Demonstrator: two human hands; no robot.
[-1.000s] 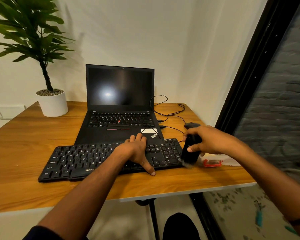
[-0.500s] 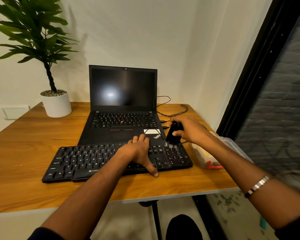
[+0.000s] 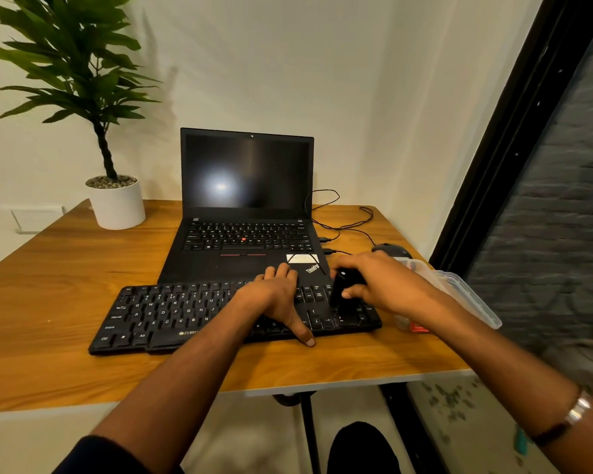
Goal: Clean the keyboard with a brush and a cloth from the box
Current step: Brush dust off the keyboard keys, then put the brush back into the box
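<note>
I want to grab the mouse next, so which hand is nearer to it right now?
Right. The right hand, gripping the brush, is just in front of the mouse; the left hand rests on the keyboard, farther left.

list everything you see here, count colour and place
keyboard: 1, black, front of table
brush: 1, black, over keyboard's right end
box: 1, clear plastic, table's right edge
laptop: 1, black, open, behind keyboard
mouse: 1, dark, right of laptop
cables: thin, black, right of laptop
plant pot: 1, white, back left
table: 1, wooden
left hand: rests on keyboard
right hand: grips brush
</note>
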